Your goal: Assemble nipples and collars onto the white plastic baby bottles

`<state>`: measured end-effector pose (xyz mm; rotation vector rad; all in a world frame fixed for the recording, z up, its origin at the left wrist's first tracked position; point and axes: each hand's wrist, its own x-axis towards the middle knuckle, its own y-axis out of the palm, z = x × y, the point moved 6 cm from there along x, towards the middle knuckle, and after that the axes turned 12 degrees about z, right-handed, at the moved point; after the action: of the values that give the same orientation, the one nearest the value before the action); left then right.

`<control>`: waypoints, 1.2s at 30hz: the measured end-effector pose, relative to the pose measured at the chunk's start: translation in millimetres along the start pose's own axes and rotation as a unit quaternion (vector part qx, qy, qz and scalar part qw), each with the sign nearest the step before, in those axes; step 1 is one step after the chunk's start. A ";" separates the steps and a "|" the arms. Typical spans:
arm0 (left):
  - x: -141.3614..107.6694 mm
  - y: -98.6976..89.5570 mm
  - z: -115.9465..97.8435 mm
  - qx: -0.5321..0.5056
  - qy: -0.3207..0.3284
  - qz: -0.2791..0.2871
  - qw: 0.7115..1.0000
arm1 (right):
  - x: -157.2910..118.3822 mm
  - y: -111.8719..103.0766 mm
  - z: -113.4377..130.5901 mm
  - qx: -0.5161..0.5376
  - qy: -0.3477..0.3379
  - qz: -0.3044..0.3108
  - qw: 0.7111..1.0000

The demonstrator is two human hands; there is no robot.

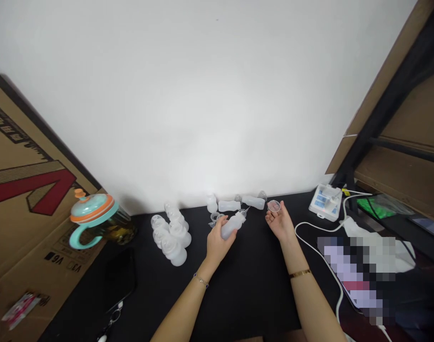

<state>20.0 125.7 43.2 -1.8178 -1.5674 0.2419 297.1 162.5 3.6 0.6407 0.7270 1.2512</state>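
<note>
Tilted in the left hand at the middle of my view, the translucent bottle leans with its tapered tip toward one o'clock. I see the left fingers wrapped around its body, the thumb on the near side. Whether it holds anything, I cannot tell. I judge it light, in soft, squeezable plastic, slightly slippery; its broad body is the place to grip gently, rather than the thin tip.

At three o'clock from it, the right hand is palm up, fingers curled, holding a round transparent piece at its fingertips; it looks thin and easily dropped.

Just beyond the bottle, at twelve to one o'clock, two lying bottles rest near the wall. An upright bottle is at eleven, and loose transparent parts are at ten, beside the left hand.

At nine o'clock on the black desk, I find a cluster of standing bottles, their contents unclear. Farther that way, a teal-and-orange lidded mug contains dark liquid, apparently with leaves. A dark phone is at eight o'clock, a white power strip at three, and a lit, blurred phone at four.
</note>
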 end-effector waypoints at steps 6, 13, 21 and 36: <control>1.0 -3.1 2.5 0.024 0.031 -0.058 0.998 | -5.8 16.6 2.9 -0.093 -0.049 0.036 0.994; 2.5 -6.0 -2.2 0.079 0.070 -0.071 0.992 | -13.6 26.7 7.5 -0.197 -0.084 0.043 0.976; 3.1 -5.2 -2.4 0.085 0.049 -0.054 0.994 | -13.0 26.1 -0.6 -0.158 -0.020 0.034 0.987; 2.5 -7.0 -4.0 0.098 0.068 -0.066 0.991 | -19.4 52.3 -11.9 -0.216 -0.038 0.124 0.968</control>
<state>17.4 126.5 51.2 -1.5411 -1.5062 0.1990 253.2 154.5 39.2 0.4228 0.2971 1.5473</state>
